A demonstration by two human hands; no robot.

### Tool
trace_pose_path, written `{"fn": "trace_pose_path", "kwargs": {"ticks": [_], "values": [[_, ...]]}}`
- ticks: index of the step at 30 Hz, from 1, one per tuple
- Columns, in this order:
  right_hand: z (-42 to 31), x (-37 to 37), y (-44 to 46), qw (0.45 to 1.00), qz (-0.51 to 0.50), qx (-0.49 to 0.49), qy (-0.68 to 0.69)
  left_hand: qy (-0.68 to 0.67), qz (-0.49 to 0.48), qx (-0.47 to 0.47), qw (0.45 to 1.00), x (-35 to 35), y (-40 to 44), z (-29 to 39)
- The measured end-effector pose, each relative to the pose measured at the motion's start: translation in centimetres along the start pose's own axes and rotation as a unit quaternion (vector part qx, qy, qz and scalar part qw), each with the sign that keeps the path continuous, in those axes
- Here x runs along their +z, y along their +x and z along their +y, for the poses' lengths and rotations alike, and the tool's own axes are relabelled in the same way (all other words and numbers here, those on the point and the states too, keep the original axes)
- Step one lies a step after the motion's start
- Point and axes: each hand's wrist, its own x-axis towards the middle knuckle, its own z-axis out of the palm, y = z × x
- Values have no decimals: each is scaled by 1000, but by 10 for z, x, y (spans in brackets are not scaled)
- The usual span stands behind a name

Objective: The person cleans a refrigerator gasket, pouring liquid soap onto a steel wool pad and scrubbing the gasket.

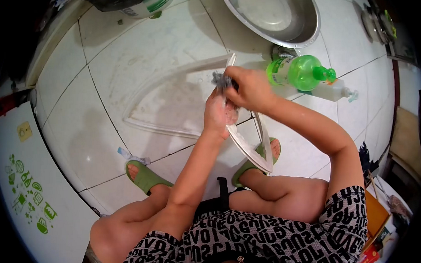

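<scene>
A large clear plastic piece [168, 105] with a curved white edge strip [241, 140] stands tilted over the floor between my feet. My left hand [216, 113] is closed round the middle of the white strip, with suds on the palm side. My right hand [251, 89] pinches a dark grey scrubber [221, 80] against the strip just above my left hand. Part of the scrubber is hidden by my right fingers. The clear part reaches out to the left, and its exact shape is hard to make out.
Beyond my right hand stand a green pump bottle [303, 72] and a clear pump bottle [336, 91]. A steel basin [299, 31] with a pale round thing inside is at the top. A toothpaste-like tube [132, 155] lies by my left slipper [147, 176]. A white cabinet [50, 183] borders the left.
</scene>
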Motion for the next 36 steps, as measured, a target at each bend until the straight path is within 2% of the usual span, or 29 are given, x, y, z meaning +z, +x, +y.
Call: {"fn": "trace_pose_path", "kwargs": {"ticks": [1, 4, 6, 8, 9, 10, 12, 14, 15, 18, 20, 22, 23, 24, 25, 26, 28, 30, 32, 34, 36], "values": [[4, 2, 4, 999, 27, -8, -18, 15, -60, 2, 998, -5, 1, -1], [12, -1, 14, 996, 52, 57, -45, 37, -91, 29, 995, -8, -1, -2], [26, -14, 29, 988, 107, 85, -74, 18, -101, 13, 995, -3, -6, -6], [15, -17, 19, 993, 78, 89, -26, 50, -106, 3, 993, 2, -13, -7], [8, -9, 8, 995, 91, 49, -7, 25, -53, -4, 998, 8, -16, -5], [-4, -1, -7, 999, 46, 17, 22, -26, -24, -22, 999, 2, -6, -2], [-14, 9, -19, 998, 14, 2, 57, 19, 42, 0, 999, 2, -3, -1], [9, 4, 0, 998, -9, 55, -14, 16, -46, -6, 999, -10, 0, -6], [15, 3, 7, 997, 22, 67, -23, 31, -78, 12, 996, -12, 0, -10], [33, -2, 19, 993, 77, 78, -50, 45, -75, 15, 996, -4, -7, -9], [40, -9, 25, 980, 88, 176, 24, 35, -90, 13, 995, -7, -5, -10], [50, -12, 28, 977, 75, 185, 72, 31, -81, 50, 995, -2, -8, -10], [55, -9, 30, 947, 46, 206, 241, 30, -81, 50, 995, -3, -7, -11], [51, -10, 32, 888, 16, 221, 403, 36, -95, 58, 993, -7, -4, -14], [46, -16, 30, 879, -17, 241, 412, 42, -109, 67, 991, -11, -1, -17], [44, -15, 29, 878, -19, 241, 413, 41, -106, 68, 991, -14, 3, -22], [39, -15, 28, 916, -51, 215, 336, 121, -78, 141, 980, -14, 10, -27], [34, -19, 25, 920, -62, 221, 318, 156, -55, 159, 973, -16, 14, -26], [29, -20, 18, 941, -69, 174, 281, 190, -30, 179, 965, -19, 20, -19], [20, -10, 5, 956, -69, 136, 250, -28, -26, 167, 985, -25, 27, -4], [7, -5, -9, 964, -103, 148, 193, -29, -41, 190, 981, -26, 26, 8]]}}
